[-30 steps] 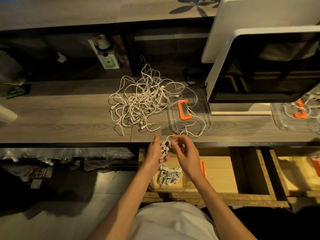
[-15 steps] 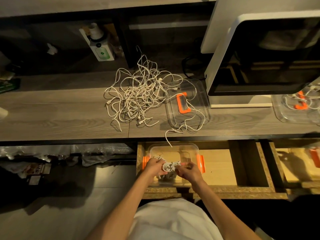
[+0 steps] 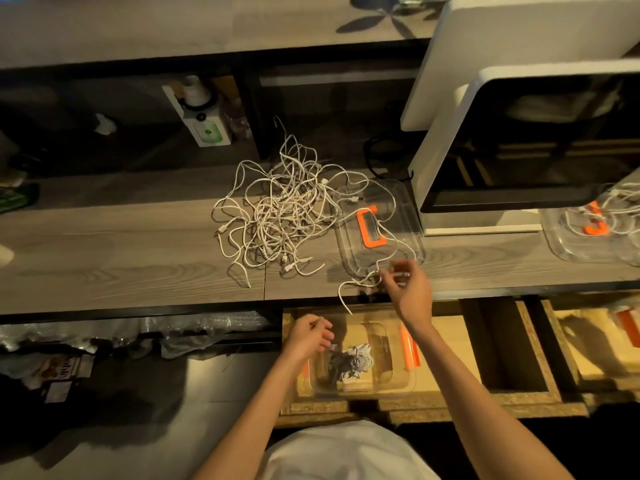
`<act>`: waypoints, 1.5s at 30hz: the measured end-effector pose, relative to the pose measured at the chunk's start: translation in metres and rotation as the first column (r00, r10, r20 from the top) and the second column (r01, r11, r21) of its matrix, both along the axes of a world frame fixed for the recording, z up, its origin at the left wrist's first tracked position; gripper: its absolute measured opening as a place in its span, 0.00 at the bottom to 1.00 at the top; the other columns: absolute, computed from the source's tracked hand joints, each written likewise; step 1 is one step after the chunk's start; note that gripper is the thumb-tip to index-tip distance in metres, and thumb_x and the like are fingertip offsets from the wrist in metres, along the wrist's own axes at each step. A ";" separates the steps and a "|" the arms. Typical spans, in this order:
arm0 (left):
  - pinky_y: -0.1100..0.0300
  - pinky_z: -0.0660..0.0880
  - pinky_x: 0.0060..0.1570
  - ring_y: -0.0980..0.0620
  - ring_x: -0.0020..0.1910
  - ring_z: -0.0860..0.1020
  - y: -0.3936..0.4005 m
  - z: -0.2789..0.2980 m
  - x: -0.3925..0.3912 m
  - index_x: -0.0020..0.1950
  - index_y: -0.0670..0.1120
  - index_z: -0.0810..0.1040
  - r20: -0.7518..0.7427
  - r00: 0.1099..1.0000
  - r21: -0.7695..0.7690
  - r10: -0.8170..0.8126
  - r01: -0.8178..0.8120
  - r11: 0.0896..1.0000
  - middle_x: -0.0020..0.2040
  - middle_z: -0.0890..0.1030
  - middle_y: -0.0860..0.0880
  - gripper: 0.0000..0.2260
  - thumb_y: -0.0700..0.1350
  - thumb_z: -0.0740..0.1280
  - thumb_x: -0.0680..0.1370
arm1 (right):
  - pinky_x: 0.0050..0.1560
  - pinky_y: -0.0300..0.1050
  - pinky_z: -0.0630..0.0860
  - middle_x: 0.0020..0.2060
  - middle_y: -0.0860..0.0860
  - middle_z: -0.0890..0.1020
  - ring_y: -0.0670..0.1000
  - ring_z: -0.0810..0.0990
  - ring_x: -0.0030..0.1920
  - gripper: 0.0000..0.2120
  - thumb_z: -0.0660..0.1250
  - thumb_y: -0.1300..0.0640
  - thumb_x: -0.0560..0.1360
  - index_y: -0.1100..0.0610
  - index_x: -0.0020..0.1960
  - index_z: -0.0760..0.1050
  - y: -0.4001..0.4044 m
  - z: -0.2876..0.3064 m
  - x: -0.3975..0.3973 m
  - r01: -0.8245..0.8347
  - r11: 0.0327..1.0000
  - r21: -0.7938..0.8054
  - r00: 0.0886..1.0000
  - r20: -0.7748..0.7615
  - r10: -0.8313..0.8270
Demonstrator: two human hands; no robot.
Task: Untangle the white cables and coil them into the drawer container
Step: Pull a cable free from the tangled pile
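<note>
Clearly your right hand pinched a limp, light loose cable at the desk's near edge; your left hand hung loosely curled over the drawer container.

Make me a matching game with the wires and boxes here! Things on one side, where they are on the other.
Things:
1. big tangled pile of white cables
2. small coiled bundle of white cable
3. clear plastic lid with orange handle
4. loose white cable end

Places:
A. hanging over the desk's front edge
B. flat on the desk, right of the pile
C. in the clear container in the drawer
D. mid-desk

Pairs: 1-D, 2-C, 3-B, 4-A
</note>
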State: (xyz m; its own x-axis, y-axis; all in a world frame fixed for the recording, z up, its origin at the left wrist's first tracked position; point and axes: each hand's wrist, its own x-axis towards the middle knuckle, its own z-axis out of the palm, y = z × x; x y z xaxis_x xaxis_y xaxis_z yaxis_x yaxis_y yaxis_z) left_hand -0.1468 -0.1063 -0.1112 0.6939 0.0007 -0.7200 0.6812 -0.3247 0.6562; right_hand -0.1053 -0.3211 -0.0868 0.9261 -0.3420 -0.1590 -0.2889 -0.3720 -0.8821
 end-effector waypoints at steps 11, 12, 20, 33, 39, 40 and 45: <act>0.66 0.75 0.37 0.55 0.38 0.80 0.027 0.052 0.056 0.55 0.43 0.79 0.191 0.968 0.039 -0.163 0.158 0.987 0.46 0.85 0.46 0.10 0.43 0.59 0.85 | 0.48 0.47 0.83 0.48 0.51 0.84 0.50 0.84 0.46 0.10 0.74 0.56 0.78 0.55 0.56 0.78 -0.002 0.034 0.097 -0.048 0.992 -0.115 0.991 -0.131 0.033; 0.66 0.75 0.37 0.55 0.39 0.81 0.032 0.061 0.065 0.55 0.43 0.79 0.214 0.959 0.042 -0.185 0.181 0.983 0.47 0.85 0.46 0.10 0.43 0.59 0.85 | 0.51 0.54 0.84 0.47 0.53 0.85 0.52 0.86 0.46 0.07 0.73 0.54 0.78 0.54 0.54 0.79 0.000 0.038 0.100 -0.080 0.985 -0.151 0.990 -0.131 0.060; 0.69 0.73 0.33 0.57 0.39 0.79 0.040 0.154 0.146 0.58 0.47 0.76 0.513 0.776 0.287 -0.367 0.248 0.925 0.50 0.81 0.51 0.06 0.46 0.63 0.83 | 0.42 0.32 0.78 0.42 0.48 0.86 0.43 0.84 0.40 0.07 0.70 0.52 0.81 0.54 0.53 0.84 0.017 0.158 0.124 -0.040 0.977 -0.209 0.975 0.206 0.084; 0.48 0.72 0.67 0.45 0.69 0.74 -0.002 0.225 0.270 0.79 0.48 0.61 0.686 0.479 0.425 -0.548 0.348 0.836 0.72 0.73 0.44 0.32 0.47 0.72 0.78 | 0.63 0.46 0.80 0.57 0.62 0.85 0.55 0.85 0.59 0.14 0.66 0.59 0.82 0.68 0.61 0.79 0.021 0.359 0.142 -0.249 0.937 0.247 0.865 0.491 0.100; 0.56 0.76 0.50 0.51 0.45 0.80 0.003 0.197 0.282 0.52 0.48 0.80 0.614 0.457 0.489 -0.644 0.420 0.764 0.48 0.83 0.47 0.07 0.41 0.63 0.82 | 0.59 0.50 0.83 0.59 0.62 0.83 0.59 0.85 0.59 0.11 0.62 0.60 0.84 0.65 0.60 0.76 0.009 0.387 0.142 -0.261 0.710 0.654 0.887 0.454 -0.092; 0.54 0.76 0.52 0.50 0.46 0.80 0.008 0.190 0.284 0.49 0.49 0.80 0.589 0.466 0.521 -0.660 0.405 0.751 0.48 0.83 0.48 0.09 0.42 0.61 0.83 | 0.56 0.49 0.83 0.58 0.62 0.83 0.59 0.85 0.58 0.10 0.61 0.61 0.84 0.65 0.59 0.76 0.005 0.389 0.142 -0.247 0.683 0.687 0.887 0.445 -0.127; 0.57 0.74 0.37 0.53 0.38 0.79 0.039 0.174 0.296 0.48 0.50 0.79 0.511 0.569 0.597 -0.644 0.304 0.742 0.43 0.80 0.50 0.11 0.44 0.58 0.85 | 0.47 0.44 0.85 0.45 0.56 0.82 0.53 0.84 0.47 0.07 0.61 0.60 0.85 0.59 0.51 0.76 -0.018 0.391 0.146 -0.120 0.666 0.736 0.893 0.373 -0.251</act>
